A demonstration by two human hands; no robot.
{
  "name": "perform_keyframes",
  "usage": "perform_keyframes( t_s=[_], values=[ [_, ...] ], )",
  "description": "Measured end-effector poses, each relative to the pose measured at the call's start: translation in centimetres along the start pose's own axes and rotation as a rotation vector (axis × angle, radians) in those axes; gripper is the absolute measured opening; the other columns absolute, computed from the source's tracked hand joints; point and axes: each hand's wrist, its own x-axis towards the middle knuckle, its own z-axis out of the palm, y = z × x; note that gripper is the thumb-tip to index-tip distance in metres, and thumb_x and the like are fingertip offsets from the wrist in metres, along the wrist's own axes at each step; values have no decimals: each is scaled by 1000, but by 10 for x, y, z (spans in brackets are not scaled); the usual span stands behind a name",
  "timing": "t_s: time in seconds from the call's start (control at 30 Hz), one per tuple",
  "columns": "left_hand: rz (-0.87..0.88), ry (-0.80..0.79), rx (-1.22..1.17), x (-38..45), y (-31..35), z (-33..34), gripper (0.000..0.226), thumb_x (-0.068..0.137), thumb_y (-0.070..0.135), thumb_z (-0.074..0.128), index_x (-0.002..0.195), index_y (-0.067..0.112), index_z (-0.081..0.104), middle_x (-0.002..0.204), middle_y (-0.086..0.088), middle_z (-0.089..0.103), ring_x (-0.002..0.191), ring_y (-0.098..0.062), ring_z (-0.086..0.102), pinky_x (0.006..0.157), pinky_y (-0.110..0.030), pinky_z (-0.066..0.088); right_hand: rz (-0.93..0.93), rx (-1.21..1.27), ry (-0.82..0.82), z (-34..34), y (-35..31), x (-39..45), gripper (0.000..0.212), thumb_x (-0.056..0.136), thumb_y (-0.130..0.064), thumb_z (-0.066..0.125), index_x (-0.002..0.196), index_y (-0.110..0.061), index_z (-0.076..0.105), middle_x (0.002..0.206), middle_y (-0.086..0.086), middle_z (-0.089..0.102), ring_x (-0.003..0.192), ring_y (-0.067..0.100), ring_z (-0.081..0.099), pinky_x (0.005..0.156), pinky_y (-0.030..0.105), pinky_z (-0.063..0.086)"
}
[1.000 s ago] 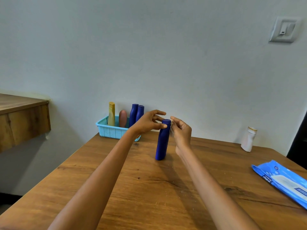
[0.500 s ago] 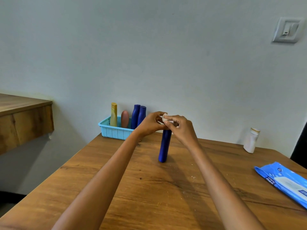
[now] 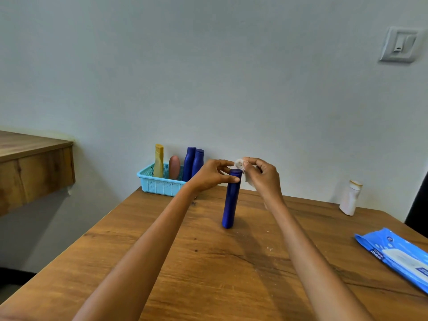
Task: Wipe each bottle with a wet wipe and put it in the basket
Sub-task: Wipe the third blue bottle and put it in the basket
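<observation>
A tall dark blue bottle (image 3: 230, 200) stands upright on the wooden table (image 3: 208, 262). My left hand (image 3: 212, 174) pinches it near the cap with thumb and fingers. My right hand (image 3: 262, 176) holds a crumpled white wet wipe (image 3: 240, 164) against the right side of the cap. The light blue basket (image 3: 159, 185) sits at the table's far edge by the wall. It holds a yellow bottle (image 3: 158, 160), a pink bottle (image 3: 174, 167) and two dark blue bottles (image 3: 194, 163). A white bottle (image 3: 350, 197) stands at the far right.
A blue wet wipe pack (image 3: 398, 256) lies at the table's right edge. A wooden shelf (image 3: 32, 163) juts out at the left. The wall behind carries a light switch (image 3: 400, 44). Small white crumbs dot the table near the bottle.
My right hand with the wipe moved from on top of the cap to its right side. My left hand stays on the bottle's top.
</observation>
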Motion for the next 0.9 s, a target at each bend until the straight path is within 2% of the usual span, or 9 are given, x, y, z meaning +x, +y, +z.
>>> perform_keyframes(
  t_s=[0.1,0.2,0.37,0.53,0.67,0.73,0.8,0.83,0.9],
  values=[
    [23,19,18,1,-1,1,48,79,19,73,123,7,56,102,-2,65,86,-4,61,77,-16,51,79,-43,-95,6,5,-4,27,91,-33,58,110,-17,67,101,0,69,95,19,64,76,29,55],
    [7,22,30,2,-3,2,50,79,22,73,124,6,56,107,-5,66,90,-7,61,77,-17,50,97,51,-45,4,4,-5,20,86,-31,66,99,-17,71,93,-1,71,92,16,64,71,22,50],
    [3,24,37,3,-7,4,54,79,25,73,126,5,56,112,-9,67,93,-10,62,78,-19,51,-19,-70,17,-1,1,-3,14,82,-25,71,91,-15,72,91,-6,71,85,6,62,69,15,47],
    [20,57,39,1,-3,10,42,78,24,74,116,8,63,105,-5,68,87,-6,60,78,-18,50,26,48,109,1,3,-2,17,83,-27,70,96,-17,69,91,-6,69,83,8,62,72,21,51],
    [40,76,33,0,0,13,38,79,23,74,112,8,65,103,-7,69,89,-11,61,85,-25,49,127,54,-61,6,7,-4,37,85,-34,67,117,-17,64,106,0,69,96,13,64,81,29,56],
    [38,75,29,-1,0,13,35,79,22,73,110,8,65,100,-6,69,88,-12,61,86,-28,49,91,-21,-94,5,5,-5,40,85,-31,67,121,-16,63,105,0,68,93,11,64,76,20,54],
    [28,79,33,-1,0,14,34,78,24,74,107,9,66,96,-3,68,87,-13,61,85,-29,49,1,-78,-85,1,0,-5,32,84,-25,68,115,-16,66,92,-4,66,77,1,62,63,6,46],
    [23,85,39,-1,1,15,32,78,25,74,105,10,67,94,-1,67,87,-13,61,84,-29,49,-51,-112,-80,-1,-1,-5,28,83,-22,69,110,-15,68,91,-4,67,75,0,63,61,5,46],
    [27,103,58,0,2,17,26,78,25,74,100,13,68,89,2,66,85,-11,60,83,-30,49,-150,-168,-65,-1,0,-4,20,82,-16,71,102,-13,72,97,-2,70,86,7,66,68,13,53]
  ],
)
